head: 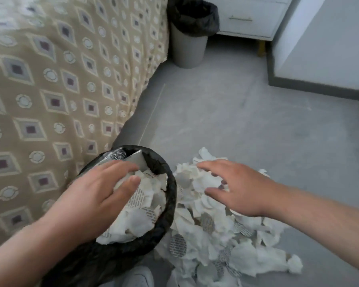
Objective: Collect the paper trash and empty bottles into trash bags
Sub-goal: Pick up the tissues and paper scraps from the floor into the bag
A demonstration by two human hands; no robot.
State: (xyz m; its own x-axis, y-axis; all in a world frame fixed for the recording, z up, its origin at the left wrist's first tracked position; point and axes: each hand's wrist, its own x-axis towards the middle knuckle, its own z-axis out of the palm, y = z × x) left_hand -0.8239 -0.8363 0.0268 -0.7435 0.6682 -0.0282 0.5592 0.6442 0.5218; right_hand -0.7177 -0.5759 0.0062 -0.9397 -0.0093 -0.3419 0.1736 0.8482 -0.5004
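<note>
Hovering open over paper (205,241): R hand (236,187)

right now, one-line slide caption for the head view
Left hand over a paper-filled black-lined bin, right hand spread above the paper pile beside it

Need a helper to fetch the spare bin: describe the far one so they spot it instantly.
Follow the beige diamond-patterned bedspread to its far corner, beside the white drawer cabinet. There stands a grey round bin lined with a black bag. Unlike the near paper-filled bin, its grey wall shows.
</note>
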